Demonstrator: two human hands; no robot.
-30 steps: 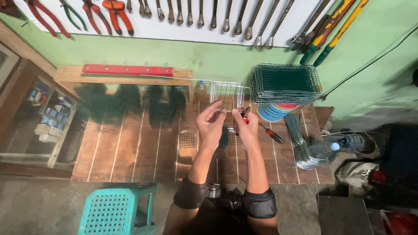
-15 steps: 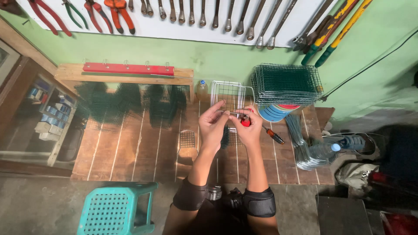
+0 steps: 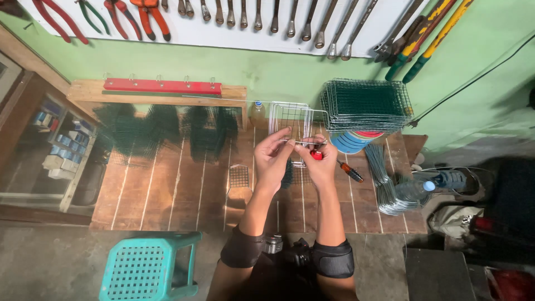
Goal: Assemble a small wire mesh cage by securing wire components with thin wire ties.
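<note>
Hands: two, both raised over the middle of the desk [image 3: 167, 189], close together.
Left hand [image 3: 273, 159]: grip closed, fingertips pinching a thin wire [image 3: 298, 142] that runs across to the other hand.
Right hand [image 3: 320, 161]: grip closed around a red-handled tool [image 3: 316, 155]; whether it also pinches the wire, cannot tell.
Wire basket [image 3: 290, 120]: one, pale wire, standing on the desk just behind the hands; the held wire sits in front of its lower edge.
Mesh panels [image 3: 365, 103]: one tall stack, dark green, back right of the desk; count within the stack not readable.
Small mesh piece [image 3: 239, 175]: one, flat on the desk left of the left hand.
Screwdriver [image 3: 350, 171]: one, orange and black handle, lying right of the right hand.
Wire bundle [image 3: 384, 187]: one heap at the right desk edge.
Bottles [image 3: 432, 184]: two clear ones beside the heap.
Stool [image 3: 147, 267]: one, teal plastic, on the floor at front left.
Surface: brown wooden planks with pale seams.
Room: green wall; white board hung with pliers [image 3: 58, 19] and a row of spanners [image 3: 290, 19]; one red hook rail [image 3: 161, 86] on a wooden shelf.
</note>
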